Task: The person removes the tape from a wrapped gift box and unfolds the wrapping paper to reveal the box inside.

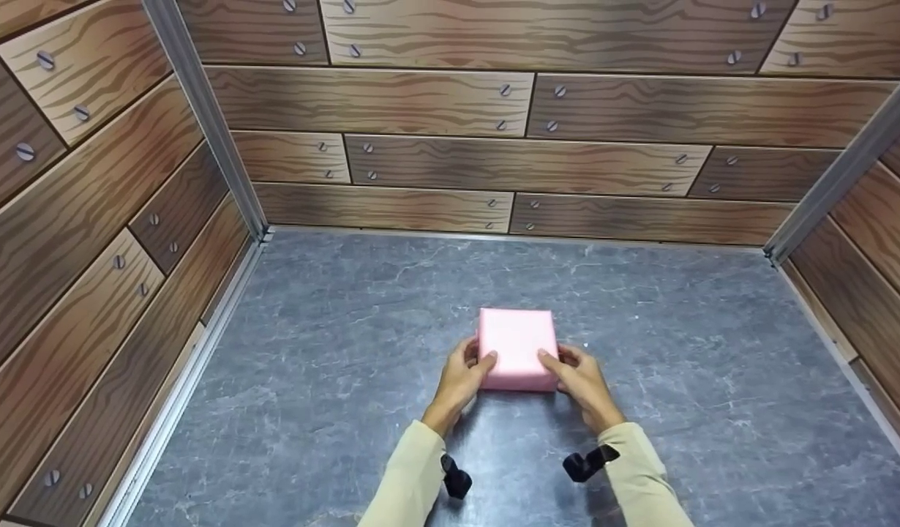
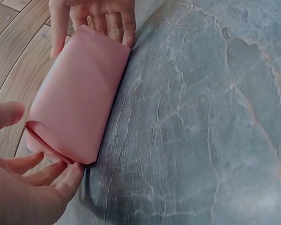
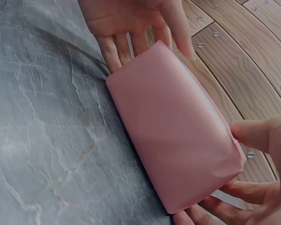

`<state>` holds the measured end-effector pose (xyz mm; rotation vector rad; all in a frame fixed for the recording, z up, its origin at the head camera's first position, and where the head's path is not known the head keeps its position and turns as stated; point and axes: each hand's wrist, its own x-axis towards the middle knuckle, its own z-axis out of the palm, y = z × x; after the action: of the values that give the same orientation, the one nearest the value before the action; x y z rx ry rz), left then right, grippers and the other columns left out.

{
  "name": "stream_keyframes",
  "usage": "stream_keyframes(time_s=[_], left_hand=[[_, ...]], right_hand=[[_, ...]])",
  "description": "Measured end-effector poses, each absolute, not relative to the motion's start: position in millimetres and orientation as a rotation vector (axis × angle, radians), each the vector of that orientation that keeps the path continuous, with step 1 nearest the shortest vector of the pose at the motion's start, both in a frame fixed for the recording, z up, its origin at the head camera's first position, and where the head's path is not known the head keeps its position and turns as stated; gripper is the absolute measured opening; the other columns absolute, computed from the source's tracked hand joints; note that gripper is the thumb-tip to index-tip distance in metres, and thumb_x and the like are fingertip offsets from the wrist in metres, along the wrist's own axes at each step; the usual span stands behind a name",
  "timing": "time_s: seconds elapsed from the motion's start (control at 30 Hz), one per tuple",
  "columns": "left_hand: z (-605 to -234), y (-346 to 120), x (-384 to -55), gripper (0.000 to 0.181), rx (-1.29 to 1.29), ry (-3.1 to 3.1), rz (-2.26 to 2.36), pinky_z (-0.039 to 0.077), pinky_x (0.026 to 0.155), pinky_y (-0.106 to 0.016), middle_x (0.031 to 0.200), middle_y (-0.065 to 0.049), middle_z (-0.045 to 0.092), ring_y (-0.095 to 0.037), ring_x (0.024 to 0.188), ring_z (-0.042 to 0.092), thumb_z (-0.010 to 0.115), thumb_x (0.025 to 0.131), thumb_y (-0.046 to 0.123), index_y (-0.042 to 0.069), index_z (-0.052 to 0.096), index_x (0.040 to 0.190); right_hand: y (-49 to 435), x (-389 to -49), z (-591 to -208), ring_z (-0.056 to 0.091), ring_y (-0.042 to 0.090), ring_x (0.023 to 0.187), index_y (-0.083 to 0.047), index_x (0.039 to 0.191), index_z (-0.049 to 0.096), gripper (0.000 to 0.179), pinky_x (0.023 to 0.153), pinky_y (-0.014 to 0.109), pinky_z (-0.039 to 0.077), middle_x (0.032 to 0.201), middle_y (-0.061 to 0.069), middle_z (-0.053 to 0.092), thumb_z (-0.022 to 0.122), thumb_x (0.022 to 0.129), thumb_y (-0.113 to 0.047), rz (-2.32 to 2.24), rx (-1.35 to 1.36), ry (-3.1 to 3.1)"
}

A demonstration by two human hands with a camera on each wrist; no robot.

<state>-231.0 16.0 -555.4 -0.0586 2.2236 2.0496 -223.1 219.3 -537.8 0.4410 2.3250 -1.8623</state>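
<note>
A pink paper-wrapped box (image 1: pixel 518 340) sits on the grey marbled surface, its smooth top facing up. My left hand (image 1: pixel 461 377) holds its left side, fingers against the end and thumb by the top edge. On the opposite side, my right hand (image 1: pixel 583 380) grips the box with the thumb at the upper edge and fingers low on the end. In the left wrist view, a folded paper flap (image 2: pixel 49 143) shows on the end of the box near the left fingers. The underside of the box is hidden.
Wood-plank-patterned walls (image 1: pixel 435 161) with printed screws enclose the grey marbled surface (image 1: pixel 333 329) at the back and both sides. Metal corner posts (image 1: pixel 208 117) stand at the back. Black wrist mounts (image 1: pixel 456 477) hang from both light sleeves (image 1: pixel 410 476).
</note>
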Motion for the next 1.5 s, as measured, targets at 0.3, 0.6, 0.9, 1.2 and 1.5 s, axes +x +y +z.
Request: stream_keyframes(time_s=[0.3, 0.6, 0.9, 1.2, 1.5], left_hand=[[-548.4, 18.3, -232.9, 0.053, -0.067, 2.206, 2.043, 0.051, 0.102, -0.038, 0.138, -0.018, 0.059, -0.028, 0.125, 0.058, 0.062, 0.099, 0.015, -0.005, 0.048, 0.145], [-542.7, 13.5, -234.8, 0.053, 0.003, 2.236, 2.104, 0.053, 0.098, -0.039, 0.132, -0.021, 0.061, -0.032, 0.120, 0.060, 0.066, 0.089, 0.002, -0.009, 0.050, 0.139], [-532.0, 13.5, -234.0, 0.065, -0.009, 2.191, 2.183, 0.051, 0.102, -0.042, 0.136, -0.022, 0.056, -0.036, 0.122, 0.059, 0.068, 0.084, -0.002, -0.009, 0.046, 0.144], [-522.4, 8.2, -228.4, 0.063, 0.094, 2.127, 2.228, 0.052, 0.100, -0.043, 0.141, -0.024, 0.053, -0.037, 0.125, 0.056, 0.066, 0.086, 0.000, -0.008, 0.045, 0.146], [-510.0, 2.1, -223.2, 0.057, 0.086, 2.110, 2.287, 0.044, 0.110, -0.046, 0.147, -0.026, 0.047, -0.042, 0.135, 0.047, 0.056, 0.089, 0.003, -0.010, 0.044, 0.143]], right_hand=[[215.8, -223.8, -535.1, 0.058, 0.017, 0.103, 0.009, 0.146, 0.044, 0.062, 0.080, 0.026, 0.049, 0.142, 0.026, 0.051, 0.065, 0.099, -0.026, -1.906, 0.425, 2.287], [215.0, -223.0, -531.7, 0.060, 0.011, 0.090, 0.012, 0.144, 0.044, 0.054, 0.075, 0.021, 0.052, 0.134, 0.026, 0.055, 0.063, 0.099, -0.012, -2.037, 0.429, 2.234], [212.5, -220.2, -523.1, 0.058, 0.017, 0.104, 0.012, 0.144, 0.045, 0.056, 0.079, 0.017, 0.051, 0.136, 0.026, 0.055, 0.066, 0.095, -0.005, -2.061, 0.394, 2.301], [212.8, -219.2, -517.8, 0.064, 0.013, 0.094, 0.015, 0.135, 0.052, 0.046, 0.086, 0.025, 0.054, 0.128, 0.027, 0.059, 0.057, 0.089, 0.009, -2.207, 0.394, 2.207], [213.4, -217.8, -505.6, 0.064, 0.014, 0.083, 0.019, 0.134, 0.044, 0.039, 0.081, 0.026, 0.057, 0.107, 0.012, 0.063, 0.038, 0.099, 0.003, -2.418, 0.427, 1.958]])
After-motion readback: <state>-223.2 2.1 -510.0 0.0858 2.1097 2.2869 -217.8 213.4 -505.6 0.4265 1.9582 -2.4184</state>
